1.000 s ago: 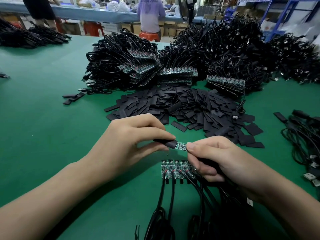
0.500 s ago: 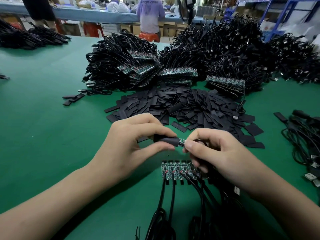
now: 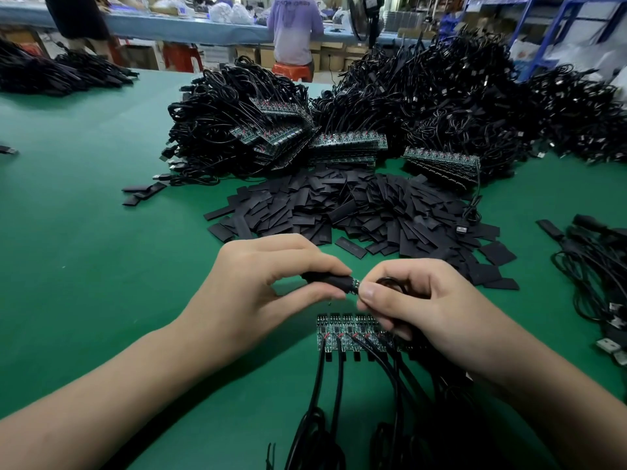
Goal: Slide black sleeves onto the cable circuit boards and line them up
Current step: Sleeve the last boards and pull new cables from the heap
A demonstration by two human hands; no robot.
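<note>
Pinching a flat black plastic sleeve (image 3: 324,277) between thumb and forefinger, a worker's left hand (image 3: 271,293) holds it just above the green felt-covered table (image 3: 84,249). The sleeve pokes out from the fingertips towards the right. A small green circuit board (image 3: 355,285) shows as a sliver at the sleeve's mouth, in the narrow gap between the two hands, with most of its length hidden inside the sleeve. The right hand (image 3: 437,310) meets it there, fingers curled and thumb tip pressed against the board's exposed end. A loop of thin black cable (image 3: 390,283) runs under the same fingers.

Directly below the hands, a row of bare green circuit boards (image 3: 349,332) lies side by side on the table, edges touching. Its right end is tucked under the right hand. Black cables (image 3: 322,385) trail from the boards towards the worker.

Beyond the hands, near but not touching, spreads a loose heap of flat black sleeves (image 3: 356,212). A few stray sleeves (image 3: 142,193) lie apart to its left. Behind the heap rise large mounds of coiled black cable (image 3: 230,123). Stacked rows of circuit boards (image 3: 346,144) face forward at their base.

More cables with metal plugs (image 3: 597,283) lie at the table's right edge. At a far bench stands a person in a lavender shirt (image 3: 294,25), back turned, by an orange stool (image 3: 291,71).
</note>
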